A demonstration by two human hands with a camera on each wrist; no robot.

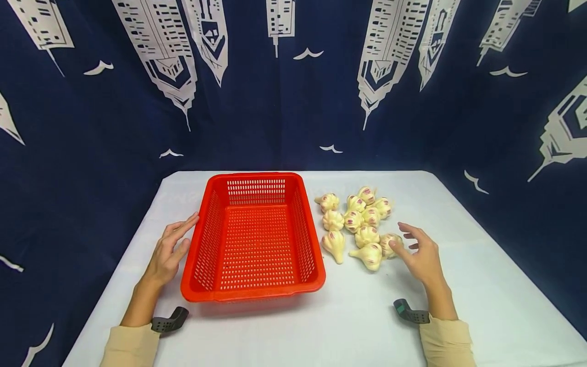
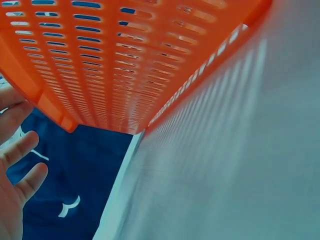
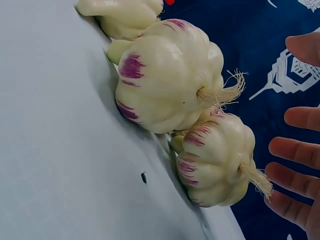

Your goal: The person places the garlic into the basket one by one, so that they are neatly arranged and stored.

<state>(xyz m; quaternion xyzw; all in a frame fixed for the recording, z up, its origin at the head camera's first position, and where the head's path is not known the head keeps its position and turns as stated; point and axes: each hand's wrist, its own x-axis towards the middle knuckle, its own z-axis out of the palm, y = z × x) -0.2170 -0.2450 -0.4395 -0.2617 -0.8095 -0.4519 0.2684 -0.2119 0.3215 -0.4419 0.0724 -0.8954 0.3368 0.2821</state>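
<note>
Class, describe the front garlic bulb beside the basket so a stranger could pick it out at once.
Find the red basket on the white table. Just right of it, three garlic bulbs form a loose line from back to front. The target is the front bulb, the only one of the three whose stem visibly points toward the viewer.

No text, label, brand or number can be read on the red basket [image 1: 254, 295], the garlic bulbs [image 1: 367, 237] to its right, the dark wrist devices [image 1: 170, 322] nearer than it, or the printed blue cloth [image 1: 275, 117] behind it.
</note>
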